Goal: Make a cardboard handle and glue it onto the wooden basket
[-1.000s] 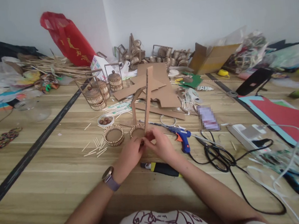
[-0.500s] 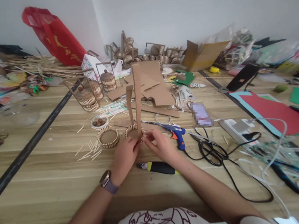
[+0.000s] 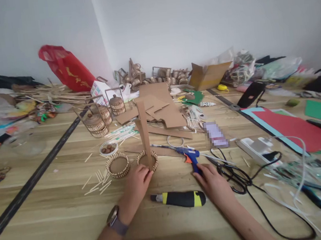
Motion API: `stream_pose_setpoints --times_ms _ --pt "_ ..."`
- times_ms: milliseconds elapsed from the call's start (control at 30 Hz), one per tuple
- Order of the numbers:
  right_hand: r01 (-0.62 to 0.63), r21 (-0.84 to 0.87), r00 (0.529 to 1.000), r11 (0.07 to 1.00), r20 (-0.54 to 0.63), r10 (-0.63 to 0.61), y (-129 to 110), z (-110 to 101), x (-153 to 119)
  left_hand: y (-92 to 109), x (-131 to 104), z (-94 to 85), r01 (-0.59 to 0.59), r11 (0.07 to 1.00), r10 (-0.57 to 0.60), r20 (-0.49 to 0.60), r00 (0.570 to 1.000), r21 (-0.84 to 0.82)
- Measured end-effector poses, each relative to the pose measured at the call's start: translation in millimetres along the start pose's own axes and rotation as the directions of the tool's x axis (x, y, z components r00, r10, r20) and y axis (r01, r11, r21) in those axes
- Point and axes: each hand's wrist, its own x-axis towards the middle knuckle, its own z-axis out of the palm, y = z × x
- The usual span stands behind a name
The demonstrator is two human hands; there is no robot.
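My left hand [image 3: 138, 182] is closed, thumb and fingers pinching the near rim of a small round stick-walled basket [image 3: 155, 162]. From that rim a tall cardboard strip [image 3: 144, 133] stands upright. My right hand [image 3: 214, 185] has its fingers around the handle of a blue glue gun [image 3: 192, 154], which lies on the table with its nozzle pointing left. A second round basket [image 3: 119, 174] sits left of the first, beside loose short sticks [image 3: 98, 187]. Between my hands, nearer to me, lies a black and yellow utility knife [image 3: 182, 199].
Scissors [image 3: 232, 177] and black cables lie right of my right hand, near a white power strip [image 3: 257, 152]. Cardboard pieces [image 3: 160, 101] spread behind the baskets. A bowl of brown balls [image 3: 109, 148] and lidded baskets [image 3: 95, 125] stand to the left.
My right hand has left the basket rim and moved right, onto the glue gun's handle. My left hand stays at the basket. The view has tilted upward.
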Motion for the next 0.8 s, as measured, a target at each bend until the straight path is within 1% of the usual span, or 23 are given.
stream_pose_setpoints --times_ms 100,200,367,567,700,800 --pt "0.015 -0.004 1.0 1.0 -0.02 -0.015 4 5 -2 -3 -1 -2.8 -0.022 0.999 0.022 0.023 0.999 -0.029" --pt "0.038 -0.027 0.999 0.999 -0.029 -0.039 6 4 -4 -4 -2 -3.8 -0.027 0.999 0.029 0.038 0.999 -0.039" --pt "0.054 -0.105 0.998 0.993 -0.011 -0.055 3 -1 -3 -8 -2 0.1 -0.045 0.998 0.046 0.018 0.999 -0.047" --pt "0.082 -0.214 0.996 0.973 -0.027 -0.09 -2 -6 -2 -9 -3 2.1 -0.051 0.995 0.05 -0.007 0.999 -0.082" --pt "0.106 -0.298 0.994 0.949 0.0 -0.111 -4 -7 -4 -10 -3 2.6 -0.069 0.995 0.067 -0.018 0.998 -0.075" --pt "0.11 -0.311 0.994 0.944 0.021 -0.11 -5 -6 -5 -12 -3 3.5 -0.068 0.996 0.067 -0.022 0.998 -0.065"
